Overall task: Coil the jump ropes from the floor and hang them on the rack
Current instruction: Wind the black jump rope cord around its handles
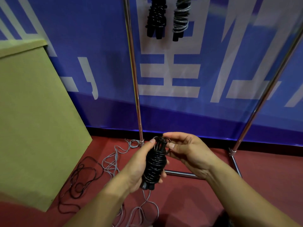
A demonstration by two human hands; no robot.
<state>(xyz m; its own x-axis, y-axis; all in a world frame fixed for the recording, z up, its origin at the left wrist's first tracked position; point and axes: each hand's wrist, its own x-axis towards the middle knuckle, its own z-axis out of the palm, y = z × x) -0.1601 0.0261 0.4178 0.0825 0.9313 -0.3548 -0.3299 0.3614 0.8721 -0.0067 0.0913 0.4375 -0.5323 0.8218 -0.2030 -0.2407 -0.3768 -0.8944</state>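
My left hand point(136, 167) grips a black jump rope point(155, 164) wound into a tight coil around its handles, held upright at the centre of the view. My right hand point(185, 149) pinches the loop at the top of that coil. On the red floor lie a loose black rope point(82, 179) at the left and a loose grey rope point(113, 159) that runs under my hands. Two coiled ropes hang from the metal rack point(134, 76): a black coiled rope point(155, 18) and a grey coiled rope point(181, 17).
A tan board point(32, 120) leans at the left. A blue banner with white characters point(180, 79) covers the wall behind the rack. The rack's base bars point(234, 163) lie on the floor at the right.
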